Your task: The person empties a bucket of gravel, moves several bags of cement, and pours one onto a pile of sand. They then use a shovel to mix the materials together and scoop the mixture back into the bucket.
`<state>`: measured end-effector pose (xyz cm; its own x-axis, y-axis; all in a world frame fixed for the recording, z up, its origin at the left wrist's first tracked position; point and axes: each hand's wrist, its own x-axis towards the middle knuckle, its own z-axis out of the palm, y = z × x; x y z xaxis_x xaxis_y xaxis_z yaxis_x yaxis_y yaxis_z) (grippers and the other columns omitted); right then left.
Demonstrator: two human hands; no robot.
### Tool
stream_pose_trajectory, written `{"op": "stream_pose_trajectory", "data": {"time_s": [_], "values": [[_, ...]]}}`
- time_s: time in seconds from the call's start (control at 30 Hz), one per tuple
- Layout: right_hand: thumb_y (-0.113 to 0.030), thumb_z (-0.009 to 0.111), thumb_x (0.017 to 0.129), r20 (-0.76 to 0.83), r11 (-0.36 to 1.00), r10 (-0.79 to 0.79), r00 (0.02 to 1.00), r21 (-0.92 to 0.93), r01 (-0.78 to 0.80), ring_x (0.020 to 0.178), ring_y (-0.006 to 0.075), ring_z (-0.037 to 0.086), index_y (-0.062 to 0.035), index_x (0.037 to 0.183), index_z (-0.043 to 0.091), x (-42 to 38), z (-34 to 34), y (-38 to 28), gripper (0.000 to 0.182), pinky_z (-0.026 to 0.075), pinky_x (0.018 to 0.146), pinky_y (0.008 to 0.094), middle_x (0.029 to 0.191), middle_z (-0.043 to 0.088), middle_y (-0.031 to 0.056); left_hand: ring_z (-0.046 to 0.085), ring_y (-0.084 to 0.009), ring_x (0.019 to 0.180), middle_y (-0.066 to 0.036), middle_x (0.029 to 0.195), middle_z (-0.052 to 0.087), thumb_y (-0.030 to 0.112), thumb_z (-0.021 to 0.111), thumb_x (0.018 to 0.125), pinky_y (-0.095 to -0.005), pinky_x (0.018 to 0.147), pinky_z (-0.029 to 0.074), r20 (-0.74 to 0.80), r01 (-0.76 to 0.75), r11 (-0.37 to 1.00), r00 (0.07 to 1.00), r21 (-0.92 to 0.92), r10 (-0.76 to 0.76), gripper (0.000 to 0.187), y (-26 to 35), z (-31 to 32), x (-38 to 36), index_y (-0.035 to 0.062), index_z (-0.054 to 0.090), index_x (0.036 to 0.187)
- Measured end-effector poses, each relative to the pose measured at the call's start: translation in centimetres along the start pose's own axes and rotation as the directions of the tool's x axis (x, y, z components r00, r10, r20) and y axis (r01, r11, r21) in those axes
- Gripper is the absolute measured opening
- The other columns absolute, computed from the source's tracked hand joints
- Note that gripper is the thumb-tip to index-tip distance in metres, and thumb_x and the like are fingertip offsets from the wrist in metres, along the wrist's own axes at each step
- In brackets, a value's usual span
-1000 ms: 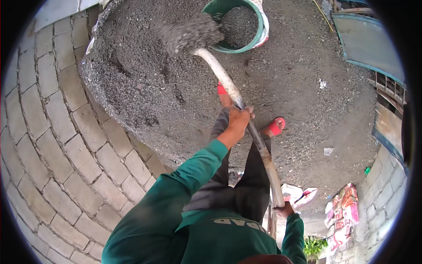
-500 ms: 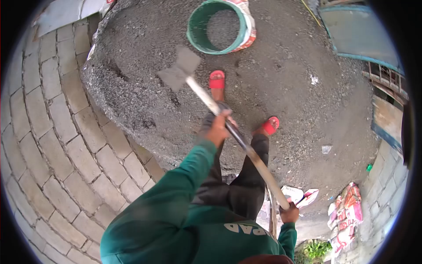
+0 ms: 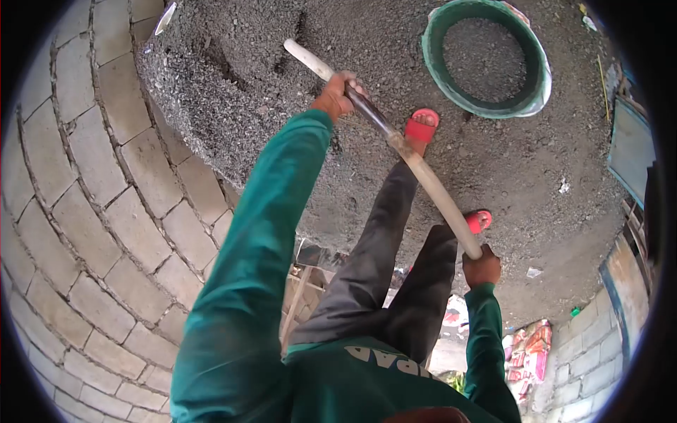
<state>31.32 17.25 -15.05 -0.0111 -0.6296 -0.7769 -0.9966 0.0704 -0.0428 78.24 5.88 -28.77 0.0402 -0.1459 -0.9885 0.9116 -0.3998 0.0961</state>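
A long shovel handle (image 3: pixel 441 194), pale wood with a dark middle section, slants across in front of my body. My left hand (image 3: pixel 337 95) is wrapped round its upper part, close above the grey gravel pile (image 3: pixel 211 113). My right hand (image 3: pixel 482 268) grips the handle's lower end, beside my right leg. The far end of the shaft meets the gravel, and the blade is hidden there. To the right of my left hand stands a round green tub (image 3: pixel 435 63) with gravel inside.
Red sandals (image 3: pixel 422 127) are on my feet, which stand on the gravel. A concrete block wall (image 3: pixel 106 169) runs along the left. Red and white sacks (image 3: pixel 527 352) lie at lower right, near another block wall (image 3: pixel 589 345). A blue-edged panel (image 3: pixel 631 151) stands at right.
The shovel blade, visible above the gravel before, is now out of sight at the pile. My left hand has moved up and forward, my right hand upward. The tub appears further right.
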Motion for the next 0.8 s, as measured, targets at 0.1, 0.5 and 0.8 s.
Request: {"op": "stream_pose_trajectory", "data": {"time_s": [0.1, 0.5, 0.8], "values": [[-0.033, 0.073, 0.066, 0.054, 0.987, -0.063, 0.997, 0.150, 0.054, 0.071, 0.0431, 0.064, -0.0052, 0.078, 0.060, 0.5, 1.4, -0.1, 0.033, 0.052, 0.066, 0.0530, 0.074, 0.065, 0.0221, 0.042, -0.0153, 0.047, 0.001, 0.056, 0.040, 0.012, 0.050, 0.087, -0.0385, 0.056, 0.044, -0.038, -0.277, 0.960, 0.960, -0.040, 0.276, 0.014, -1.4, -1.0, 0.7, 0.0134, 0.043, 0.075], [-0.029, 0.075, 0.066, 0.121, 0.946, -0.061, 0.991, 0.322, 0.019, 0.072, 0.0418, 0.065, -0.0043, 0.079, 0.061, -6.8, 11.0, 13.7, 0.031, 0.052, 0.064, 0.0489, 0.071, 0.065, 0.0221, 0.048, -0.0195, 0.047, -0.003, 0.059, 0.047, 0.015, 0.055, 0.085, -0.0364, 0.047, 0.042, -0.246, -0.225, 0.964, 0.935, 0.142, 0.255, 0.011, -16.7, 0.2, -4.6, 0.0088, 0.054, 0.076], [-0.021, 0.081, 0.070, 0.658, 0.775, -0.128, 0.742, 0.533, -0.339, 0.055, 0.0240, 0.062, 0.0001, 0.083, 0.061, -22.4, 13.7, 30.4, 0.032, 0.049, 0.053, 0.0382, 0.065, 0.063, 0.0123, 0.059, -0.0160, 0.061, -0.007, 0.074, 0.057, 0.011, 0.066, 0.083, -0.0288, 0.054, 0.048, 0.059, -0.365, 0.750, 0.914, 0.552, 0.402, 0.016, -35.7, 7.8, -17.0, 0.0000, 0.057, 0.090]]}}
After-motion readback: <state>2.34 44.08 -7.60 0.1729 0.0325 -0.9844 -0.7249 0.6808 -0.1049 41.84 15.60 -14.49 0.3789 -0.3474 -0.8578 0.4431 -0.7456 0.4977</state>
